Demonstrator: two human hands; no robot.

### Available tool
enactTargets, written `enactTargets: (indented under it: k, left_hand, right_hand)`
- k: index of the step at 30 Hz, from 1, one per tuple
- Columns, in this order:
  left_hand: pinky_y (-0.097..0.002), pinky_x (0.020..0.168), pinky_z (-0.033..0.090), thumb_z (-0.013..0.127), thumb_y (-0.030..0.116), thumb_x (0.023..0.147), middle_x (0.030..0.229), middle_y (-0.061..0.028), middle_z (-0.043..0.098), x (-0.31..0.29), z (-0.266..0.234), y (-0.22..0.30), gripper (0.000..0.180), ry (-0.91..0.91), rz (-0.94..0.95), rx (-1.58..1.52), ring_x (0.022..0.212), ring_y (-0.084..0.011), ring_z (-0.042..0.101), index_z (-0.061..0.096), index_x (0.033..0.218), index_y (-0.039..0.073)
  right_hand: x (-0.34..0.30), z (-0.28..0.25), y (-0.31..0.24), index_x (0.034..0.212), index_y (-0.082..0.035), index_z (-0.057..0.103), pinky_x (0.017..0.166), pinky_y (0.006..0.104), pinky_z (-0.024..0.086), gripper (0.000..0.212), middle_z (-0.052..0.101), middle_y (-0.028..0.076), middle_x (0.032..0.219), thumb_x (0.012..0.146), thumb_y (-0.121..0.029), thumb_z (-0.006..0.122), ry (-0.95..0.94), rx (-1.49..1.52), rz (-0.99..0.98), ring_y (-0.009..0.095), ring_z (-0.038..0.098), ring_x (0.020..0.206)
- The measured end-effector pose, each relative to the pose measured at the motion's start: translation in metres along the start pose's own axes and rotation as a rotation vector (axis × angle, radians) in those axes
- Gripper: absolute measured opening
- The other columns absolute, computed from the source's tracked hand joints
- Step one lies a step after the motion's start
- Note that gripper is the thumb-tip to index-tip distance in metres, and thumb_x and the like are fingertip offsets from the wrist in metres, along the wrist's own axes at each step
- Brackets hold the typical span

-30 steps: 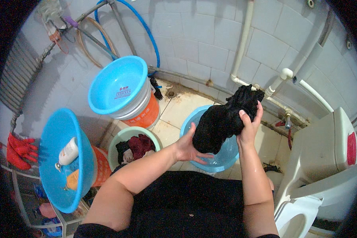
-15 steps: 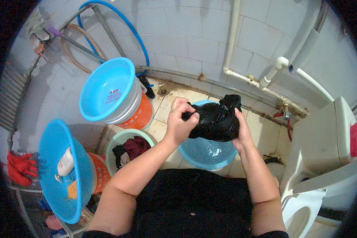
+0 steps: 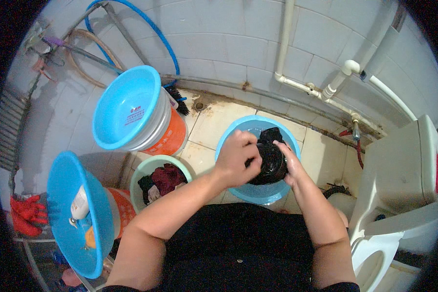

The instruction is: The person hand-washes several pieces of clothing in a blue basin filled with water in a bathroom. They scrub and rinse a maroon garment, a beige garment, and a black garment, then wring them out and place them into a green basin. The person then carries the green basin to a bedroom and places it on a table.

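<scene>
A wet black garment (image 3: 272,164), bunched into a lump, is held between my two hands over a light blue basin (image 3: 288,127) of water. Curled fingers of my left hand (image 3: 238,158) close on the garment's left side. On the other side my right hand (image 3: 292,165) cups it, thumb on top and palm against the cloth. One bunched end sticks up at the far side. The kind of garment cannot be made out, and its underside is hidden.
A pale green tub (image 3: 186,171) with dark red and black clothes stands left of the basin. Behind it, a blue basin (image 3: 126,107) sits on a bucket (image 3: 168,134). Another blue basin (image 3: 58,214) at far left holds a white bottle (image 3: 80,203). A toilet (image 3: 399,170) stands at right.
My hands have drawn closer together, squeezing the black garment into a smaller bundle. It now sits lower in the view, with more of the basin's far rim showing. The view has shifted slightly.
</scene>
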State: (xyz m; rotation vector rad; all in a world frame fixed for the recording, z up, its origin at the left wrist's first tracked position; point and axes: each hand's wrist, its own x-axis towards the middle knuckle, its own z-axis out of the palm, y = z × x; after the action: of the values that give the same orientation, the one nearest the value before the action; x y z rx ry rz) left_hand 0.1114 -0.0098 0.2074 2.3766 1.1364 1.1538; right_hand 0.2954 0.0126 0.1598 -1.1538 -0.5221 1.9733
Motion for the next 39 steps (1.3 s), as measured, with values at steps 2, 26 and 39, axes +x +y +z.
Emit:
enactTargets:
  k: [2,26,39]
  left_hand:
    - [-0.0346,0.078,0.04,0.055,0.012,0.075,0.095,-0.0094,0.05,0.001,0.001,-0.007,0.01,0.166,-0.279,-0.154,0.089,-0.0257,0.048,0.054,0.081,0.004]
    - [-0.0331,0.068,0.048,0.05,0.005,0.078,0.087,-0.0049,0.049,0.0,-0.016,0.005,0.03,0.43,-1.083,-1.201,0.08,-0.0172,0.053,0.048,0.107,0.013]
    - [-0.0328,0.088,0.037,0.054,-0.002,0.061,0.1,-0.0115,0.044,0.004,-0.026,0.032,0.033,0.131,-0.248,-0.262,0.097,-0.0263,0.046,0.051,0.092,0.007]
  right_hand:
    - [0.002,0.003,0.001,0.117,-0.009,0.047,0.08,0.0363,0.048,0.044,0.057,0.008,0.101,0.08,-0.028,0.061,0.042,0.072,-0.082,0.022,0.057,0.091]
    - [-0.018,0.014,-0.022,0.136,-0.012,0.027,0.093,0.0375,0.04,0.064,0.044,0.009,0.126,0.082,-0.024,0.061,-0.146,0.231,-0.489,0.024,0.047,0.111]
    - [-0.02,0.0,-0.009,0.134,-0.014,0.036,0.103,0.0447,0.028,0.082,0.038,0.009,0.136,0.078,-0.073,0.03,-0.409,0.264,0.118,0.028,0.037,0.124]
